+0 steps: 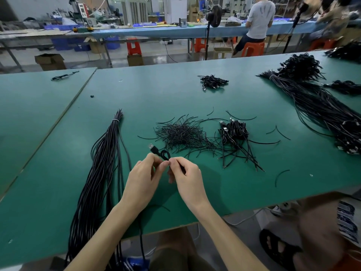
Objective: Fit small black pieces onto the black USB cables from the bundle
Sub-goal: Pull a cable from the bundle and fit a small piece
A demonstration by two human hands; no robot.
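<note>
We are holding our two hands close together over the green table (234, 184), near its front edge. Our left hand (145, 178) is pinching a black USB cable (164, 154) between thumb and forefinger. Our right hand (188, 178) is pinching the same cable just beside it, so the fingertips of both hands are almost touching. The cable is making a small loop above the fingers. Its plug (152, 148), with the metal end, is pointing up and to the left, touching nothing. We cannot tell whether a small piece is sitting on the cable, because the fingers are hiding that place.

To the left of our hands the long bundle (101, 163) of black cables is lying on the table. It is tied near its far end and is hanging over the front edge. Just behind our hands a loose pile of short black pieces (181, 133) is lying spread out. To the right of this pile a heap of coiled cables (235, 133) with plugs is lying. Far to the right a larger sheaf of cables (316, 108) is stretching across the table.
</note>
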